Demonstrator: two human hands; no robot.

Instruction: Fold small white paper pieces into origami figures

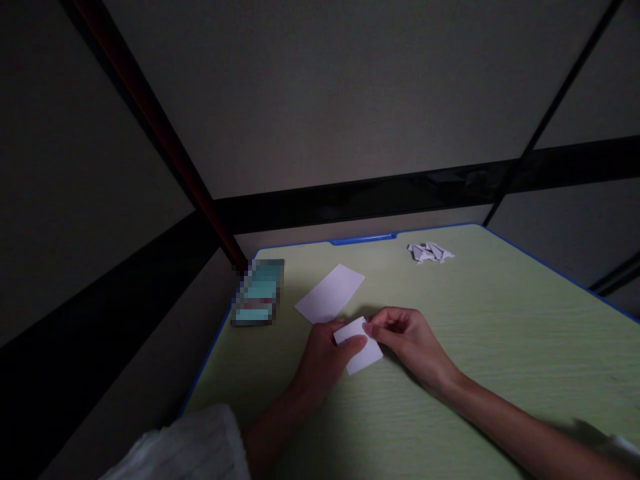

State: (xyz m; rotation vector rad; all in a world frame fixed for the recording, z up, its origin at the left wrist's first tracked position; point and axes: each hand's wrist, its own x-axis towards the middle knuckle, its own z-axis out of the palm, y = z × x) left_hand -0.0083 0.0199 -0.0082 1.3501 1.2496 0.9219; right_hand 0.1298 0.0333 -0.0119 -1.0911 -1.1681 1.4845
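A small white piece of paper [361, 360], roughly square, is held between both hands above the table. My left hand [324, 353] grips it from the left, thumb flat on top and fingers hidden beneath. At its upper right edge, my right hand [407, 337] pinches the paper between thumb and fingers. Whether the paper is folded in layers I cannot tell. Just beyond my left hand lies a larger white sheet of paper [333, 292], flat on the table.
The pale green table [500, 320] has a blue edge and a blue strip [365, 239] at its far side. A phone-like device [260, 293], pixelated, lies at the left. Folded white paper shapes [430, 253] sit at the back right. Panelled walls [350, 100] rise behind.
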